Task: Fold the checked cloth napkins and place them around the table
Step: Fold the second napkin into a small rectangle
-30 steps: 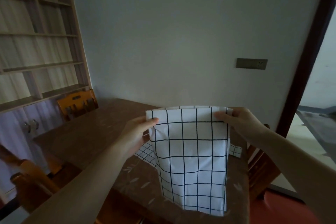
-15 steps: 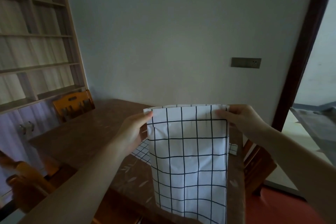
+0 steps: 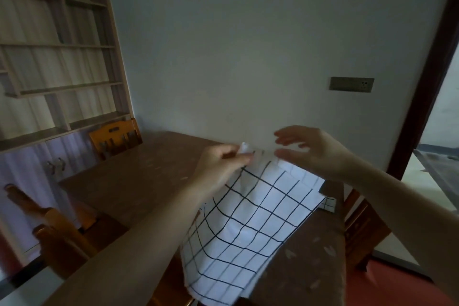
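Checked napkin (image 3: pixel 250 228) pinched at its top corner by left hand (image 3: pixel 221 166), drooped over wooden table (image 3: pixel 139 179), right hand (image 3: pixel 313 154) loose, fingers spread, holding nothing

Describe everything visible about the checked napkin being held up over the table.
The white cloth napkin with a thin black grid pattern looks like soft woven fabric. It hangs slanted in the air above the brown wooden table, its top edge bunched and blurred, its lower part sagging toward the table's near edge. The left hand pinches its top edge between curled fingers. The right hand is spread open just above the napkin's upper right edge and does not grip it. A second checked cloth peeks out behind it.
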Demonstrator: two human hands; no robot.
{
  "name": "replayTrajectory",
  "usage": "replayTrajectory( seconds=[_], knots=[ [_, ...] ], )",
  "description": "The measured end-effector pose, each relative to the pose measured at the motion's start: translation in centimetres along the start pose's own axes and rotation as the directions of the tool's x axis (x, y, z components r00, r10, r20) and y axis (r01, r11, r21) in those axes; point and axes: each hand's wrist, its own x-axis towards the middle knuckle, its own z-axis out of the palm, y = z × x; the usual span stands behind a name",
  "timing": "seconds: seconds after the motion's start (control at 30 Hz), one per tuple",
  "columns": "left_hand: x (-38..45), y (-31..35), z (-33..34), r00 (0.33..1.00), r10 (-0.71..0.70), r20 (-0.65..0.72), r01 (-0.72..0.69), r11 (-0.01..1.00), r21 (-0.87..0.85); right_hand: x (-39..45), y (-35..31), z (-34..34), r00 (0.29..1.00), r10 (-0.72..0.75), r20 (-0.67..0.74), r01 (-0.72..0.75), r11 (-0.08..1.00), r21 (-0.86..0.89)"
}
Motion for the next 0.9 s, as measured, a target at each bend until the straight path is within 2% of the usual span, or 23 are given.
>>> replayTrajectory(
  seconds=[0.1,0.33,0.47,0.53,0.63,0.77,0.9],
  knots=[
    [-0.2,0.9,0.7,0.999,0.023,0.029,-0.023,1.000,0.008,1.1,-2.2,1.7,0.997,-0.050,0.055,0.049,0.999,0.022],
    [-0.9,1.0,-0.7,0.999,0.049,-0.017,-0.048,0.998,0.037,1.2,-1.4,3.1,1.000,-0.026,0.003,0.026,0.997,0.069],
    [-1.7,0.3,-2.1,0.991,-0.027,0.129,0.007,0.988,0.152,1.2,-1.3,2.2,0.998,-0.011,-0.067,0.015,0.997,0.069],
    [-2.1,-0.5,-2.5,0.986,-0.071,0.149,0.041,0.981,0.191,1.1,-1.1,1.5,0.999,-0.005,-0.047,0.010,0.995,0.095],
    [-2.3,-1.0,-2.4,0.987,-0.062,0.149,0.036,0.985,0.170,1.1,-1.6,1.7,1.000,-0.026,0.009,0.025,0.987,0.160],
    [-2.9,-0.9,-2.1,0.985,-0.034,0.171,0.016,0.994,0.105,1.3,-2.2,2.6,0.995,-0.042,-0.090,0.059,0.979,0.195],
    [-3.4,-1.5,-2.8,0.988,-0.093,0.126,0.088,0.995,0.047,1.1,-2.0,2.1,0.986,-0.004,-0.166,0.052,0.956,0.288]
  ],
)
